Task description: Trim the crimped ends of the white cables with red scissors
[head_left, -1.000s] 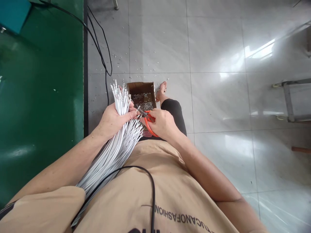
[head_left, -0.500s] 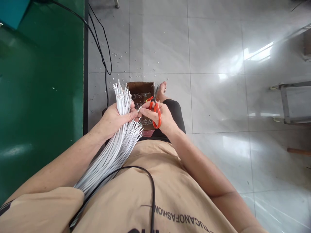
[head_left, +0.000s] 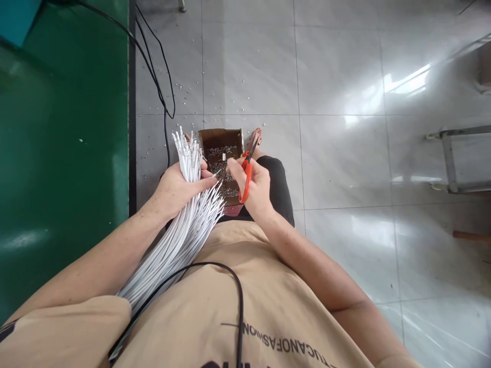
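Note:
My left hand is wrapped round a thick bundle of white wires. One wire end sticks out past its thumb and fingertips, over the box. My right hand holds scissors with red handles against the palm, blades pointing up and away. Its thumb and forefinger are bent together just right of that wire end, apart from it. A small white piece shows above the cardboard box, between the hands. Many small offcuts lie in the box.
A green table runs along the left, with black cables hanging at its edge. Tiny white scraps dot the tiled floor. A black cord crosses my shirt. A metal frame stands at the right.
My right hand has pulled away from the left fingertips, and the scissors have turned in it. A small white piece now shows over the box. My left hand keeps the bundle.

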`<act>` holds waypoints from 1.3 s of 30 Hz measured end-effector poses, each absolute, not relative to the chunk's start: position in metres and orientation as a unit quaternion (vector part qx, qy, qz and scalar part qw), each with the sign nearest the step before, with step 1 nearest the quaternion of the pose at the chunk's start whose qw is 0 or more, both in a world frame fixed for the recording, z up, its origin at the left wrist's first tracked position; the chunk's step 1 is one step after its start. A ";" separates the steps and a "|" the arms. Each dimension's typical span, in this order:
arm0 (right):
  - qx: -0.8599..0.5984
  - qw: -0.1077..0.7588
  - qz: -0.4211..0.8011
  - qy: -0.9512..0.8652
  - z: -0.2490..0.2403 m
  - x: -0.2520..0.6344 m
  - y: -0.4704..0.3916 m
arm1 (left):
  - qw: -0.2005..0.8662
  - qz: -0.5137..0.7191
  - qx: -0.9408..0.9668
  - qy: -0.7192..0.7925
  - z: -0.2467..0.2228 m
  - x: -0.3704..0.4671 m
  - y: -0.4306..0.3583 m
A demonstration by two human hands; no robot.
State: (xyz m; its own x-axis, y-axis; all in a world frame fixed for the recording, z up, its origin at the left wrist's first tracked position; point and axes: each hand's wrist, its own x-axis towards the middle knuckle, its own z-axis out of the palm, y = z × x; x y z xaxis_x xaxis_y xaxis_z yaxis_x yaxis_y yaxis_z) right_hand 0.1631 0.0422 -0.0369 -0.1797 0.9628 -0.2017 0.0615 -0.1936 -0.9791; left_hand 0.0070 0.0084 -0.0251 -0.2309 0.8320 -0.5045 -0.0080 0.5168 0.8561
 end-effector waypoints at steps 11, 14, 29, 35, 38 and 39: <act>-0.546 0.363 0.615 -0.438 -0.041 0.163 0.047 | 0.596 0.387 0.276 0.647 -0.021 0.004 0.010; -0.521 0.376 0.605 -0.470 -0.034 0.161 0.055 | 0.602 0.401 0.257 0.641 -0.020 0.003 0.010; -0.399 0.269 0.732 -0.483 -0.022 0.159 0.077 | 0.616 0.428 0.253 0.610 -0.020 0.004 0.010; -0.386 0.285 0.749 -0.457 -0.025 0.156 0.065 | 0.609 0.446 0.245 0.609 -0.017 0.005 0.011; -0.378 0.294 0.747 -0.461 -0.026 0.153 0.060 | 0.602 0.452 0.258 0.605 -0.017 0.006 0.010; -0.392 0.302 0.731 -0.471 -0.026 0.152 0.059 | 0.596 0.455 0.262 0.607 -0.018 0.006 0.010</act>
State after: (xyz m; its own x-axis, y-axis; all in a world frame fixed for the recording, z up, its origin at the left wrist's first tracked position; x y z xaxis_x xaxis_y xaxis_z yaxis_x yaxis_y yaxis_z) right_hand 0.1525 0.0591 -0.0262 -0.5107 0.8101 -0.2878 -0.0726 -0.3742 -0.9245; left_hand 0.0064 0.0096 -0.0176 -0.1527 0.8613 -0.4847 -0.2239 0.4475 0.8658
